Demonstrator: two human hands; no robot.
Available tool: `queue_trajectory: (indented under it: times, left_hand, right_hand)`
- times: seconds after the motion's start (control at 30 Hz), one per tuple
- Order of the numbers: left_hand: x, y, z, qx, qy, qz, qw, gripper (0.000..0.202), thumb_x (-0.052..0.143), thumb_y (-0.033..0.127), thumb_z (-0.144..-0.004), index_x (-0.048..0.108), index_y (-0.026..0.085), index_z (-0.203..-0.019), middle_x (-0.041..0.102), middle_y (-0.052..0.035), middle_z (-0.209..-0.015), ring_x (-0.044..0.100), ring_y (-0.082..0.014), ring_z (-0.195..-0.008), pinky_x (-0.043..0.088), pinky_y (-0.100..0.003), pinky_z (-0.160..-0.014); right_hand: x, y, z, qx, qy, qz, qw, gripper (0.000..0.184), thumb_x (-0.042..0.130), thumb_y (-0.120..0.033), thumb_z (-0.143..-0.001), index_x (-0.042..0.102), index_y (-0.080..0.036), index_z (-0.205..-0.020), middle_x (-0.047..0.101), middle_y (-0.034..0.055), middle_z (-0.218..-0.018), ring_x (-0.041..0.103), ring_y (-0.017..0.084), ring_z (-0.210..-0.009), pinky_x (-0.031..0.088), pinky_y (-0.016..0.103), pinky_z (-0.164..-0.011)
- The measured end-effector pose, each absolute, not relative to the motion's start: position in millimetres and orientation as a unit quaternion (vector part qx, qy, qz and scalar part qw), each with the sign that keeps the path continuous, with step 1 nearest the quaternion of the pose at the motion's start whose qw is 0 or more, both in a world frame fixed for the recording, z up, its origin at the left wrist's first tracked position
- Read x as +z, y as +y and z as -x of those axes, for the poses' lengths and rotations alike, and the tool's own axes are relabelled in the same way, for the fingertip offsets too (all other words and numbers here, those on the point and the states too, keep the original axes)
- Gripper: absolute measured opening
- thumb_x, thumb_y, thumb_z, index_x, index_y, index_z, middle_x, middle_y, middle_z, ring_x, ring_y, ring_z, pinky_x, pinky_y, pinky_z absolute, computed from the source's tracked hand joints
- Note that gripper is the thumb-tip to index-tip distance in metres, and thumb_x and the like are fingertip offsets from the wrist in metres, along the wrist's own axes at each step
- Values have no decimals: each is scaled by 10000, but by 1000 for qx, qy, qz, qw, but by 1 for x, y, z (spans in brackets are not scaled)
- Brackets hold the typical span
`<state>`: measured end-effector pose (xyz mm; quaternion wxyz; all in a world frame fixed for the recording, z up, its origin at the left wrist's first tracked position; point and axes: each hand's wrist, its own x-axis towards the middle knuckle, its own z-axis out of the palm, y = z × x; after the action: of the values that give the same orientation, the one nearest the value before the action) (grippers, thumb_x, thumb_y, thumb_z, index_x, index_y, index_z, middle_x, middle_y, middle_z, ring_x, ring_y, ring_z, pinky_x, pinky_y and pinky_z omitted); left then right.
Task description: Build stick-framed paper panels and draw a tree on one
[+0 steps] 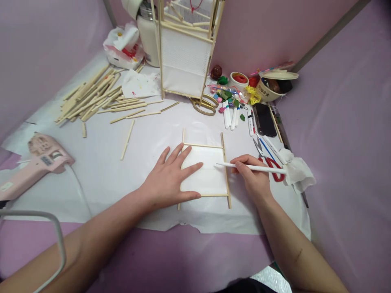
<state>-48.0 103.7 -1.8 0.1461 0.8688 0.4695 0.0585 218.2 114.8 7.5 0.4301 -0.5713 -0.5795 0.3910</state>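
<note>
My left hand [172, 177] lies flat with fingers spread, pressing on a white paper panel [210, 181]. The panel sits inside a rectangular frame of thin wooden sticks [225, 171] on the white sheet [146, 219]. My right hand [247, 175] grips a slim white pen [253, 167] just right of the frame. The pen crosses the frame's right stick, and its tip rests near the panel's upper middle. The fingers of my left hand cover part of the panel's left side.
Loose wooden sticks [91, 97] lie at the left, behind a pink glue gun [39, 162]. A tall wooden-framed panel structure [186, 61] stands at the back. Markers [230, 114], a dark phone [265, 120], red-handled scissors [269, 162] and crumpled tissue [297, 171] lie to the right.
</note>
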Motion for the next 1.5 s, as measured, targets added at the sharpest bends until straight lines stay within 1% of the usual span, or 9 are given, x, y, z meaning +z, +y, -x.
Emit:
queue_trajectory:
  times: [0.23, 0.53, 0.8, 0.93, 1.1, 1.23, 1.37, 1.43, 1.5]
  left_hand:
    - [-2, 105, 47, 58, 470, -867, 156, 814, 608, 758, -799, 460, 360, -1494, 179, -100, -1677, 70, -378, -1545, 67, -612, -1224]
    - [-2, 104, 48, 66, 472, -865, 158, 809, 632, 739, -795, 473, 354, -1488, 184, -70, -1678, 84, -380, -1543, 65, -604, -1231]
    - [-1, 105, 47, 65, 469, -866, 158, 818, 633, 742, -792, 478, 340, -1488, 192, -101, -1673, 91, -397, -1539, 81, -625, -1222]
    - [-1, 104, 47, 72, 470, -866, 158, 805, 636, 733, -798, 479, 346, -1487, 197, -72, -1675, 100, -394, -1538, 74, -616, -1230]
    - [-1, 104, 47, 69, 473, -864, 159, 812, 648, 730, -788, 484, 345, -1484, 200, -69, -1675, 104, -397, -1536, 77, -616, -1230]
    - [0, 104, 46, 61, 474, -865, 157, 821, 639, 743, -787, 482, 340, -1485, 190, -87, -1675, 94, -393, -1539, 82, -614, -1228]
    - [2, 104, 46, 50, 475, -865, 155, 809, 618, 743, -805, 471, 341, -1492, 188, -92, -1675, 82, -383, -1543, 84, -606, -1229]
    - [3, 104, 46, 50, 475, -865, 155, 807, 615, 741, -807, 471, 340, -1492, 190, -91, -1675, 87, -387, -1542, 84, -608, -1229]
    - [3, 104, 46, 52, 474, -865, 154, 808, 618, 737, -808, 468, 338, -1494, 186, -96, -1675, 89, -389, -1541, 88, -613, -1227]
  right_hand:
    - [-5, 121, -218, 394, -575, 575, 428, 113, 658, -281, -848, 735, -212, -802, 691, 2, -657, 642, 167, -650, 522, 292, -635]
    - [-1, 121, -216, 383, -581, 597, 398, 134, 668, -318, -848, 755, -216, -849, 728, 20, -695, 676, 185, -664, 552, 309, -639]
    - [0, 121, -216, 372, -592, 603, 384, 145, 665, -332, -852, 755, -219, -857, 730, 14, -699, 680, 179, -677, 555, 303, -658]
    - [0, 121, -216, 371, -602, 600, 375, 153, 659, -335, -854, 755, -217, -871, 735, 19, -714, 684, 185, -686, 558, 315, -675]
    - [2, 120, -217, 385, -600, 597, 367, 138, 642, -294, -839, 739, -213, -783, 710, 9, -655, 659, 176, -642, 536, 300, -632]
    - [2, 118, -220, 410, -604, 581, 359, 142, 621, -218, -800, 714, -206, -694, 678, -3, -608, 620, 163, -608, 486, 282, -586]
    - [0, 116, -223, 446, -612, 552, 349, 160, 615, -201, -779, 681, -196, -634, 633, -7, -555, 575, 155, -578, 433, 279, -551]
    - [0, 116, -224, 449, -614, 549, 347, 168, 619, -206, -782, 670, -195, -623, 623, -8, -548, 558, 149, -565, 419, 276, -538]
    - [-1, 116, -224, 437, -612, 554, 357, 152, 626, -225, -809, 688, -199, -672, 648, -6, -591, 579, 151, -588, 442, 277, -562]
